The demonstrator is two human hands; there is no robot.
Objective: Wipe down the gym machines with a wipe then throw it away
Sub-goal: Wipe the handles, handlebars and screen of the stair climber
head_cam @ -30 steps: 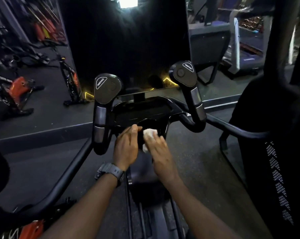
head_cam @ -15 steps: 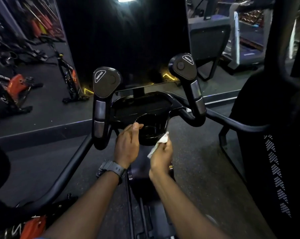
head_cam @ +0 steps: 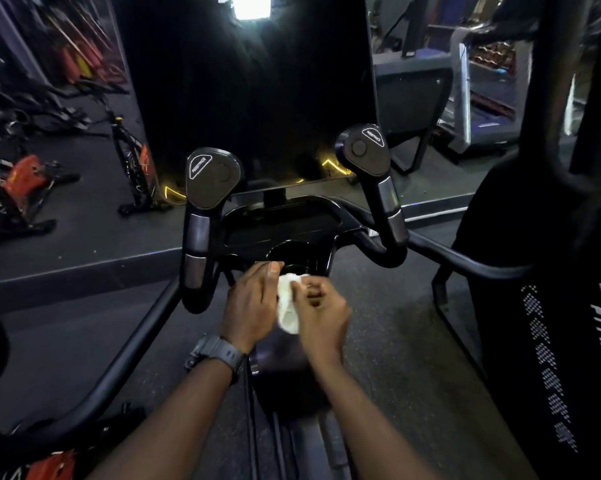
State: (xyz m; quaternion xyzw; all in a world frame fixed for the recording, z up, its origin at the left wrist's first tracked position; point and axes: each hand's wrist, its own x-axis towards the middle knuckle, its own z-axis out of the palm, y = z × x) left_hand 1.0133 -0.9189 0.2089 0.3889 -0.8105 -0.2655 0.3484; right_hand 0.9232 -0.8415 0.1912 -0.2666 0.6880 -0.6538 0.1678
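Both hands meet just below the near edge of the glossy black plastic console tray (head_cam: 281, 225) of the exercise machine, with a crumpled white wipe (head_cam: 287, 306) between them. The left hand (head_cam: 252, 304), with a dark grey wristwatch (head_cam: 219, 355) on its wrist, has its fingers curved and lying against the left side of the wipe, thumb tip up near the round cup recess (head_cam: 294, 252) in the tray. The right hand (head_cam: 321, 311) has its fingers curled tight, pinching the upper right of the wipe. So the hands are together, both holding the cloth (how much of it is tucked under the palms is hidden). The wipe hangs clear of the tray, in front of the machine's centre post.

Two upright black handles with paddle-shaped tops stand either side: the left handle (head_cam: 205, 209) just left of the hands, the right handle (head_cam: 378, 174) farther off to the right. A dark mirror panel (head_cam: 250, 98) rises behind.

Half a second ago only the right hand held the wipe, apart from the left, which touched the tray rim; now the left has come off the rim onto the wipe
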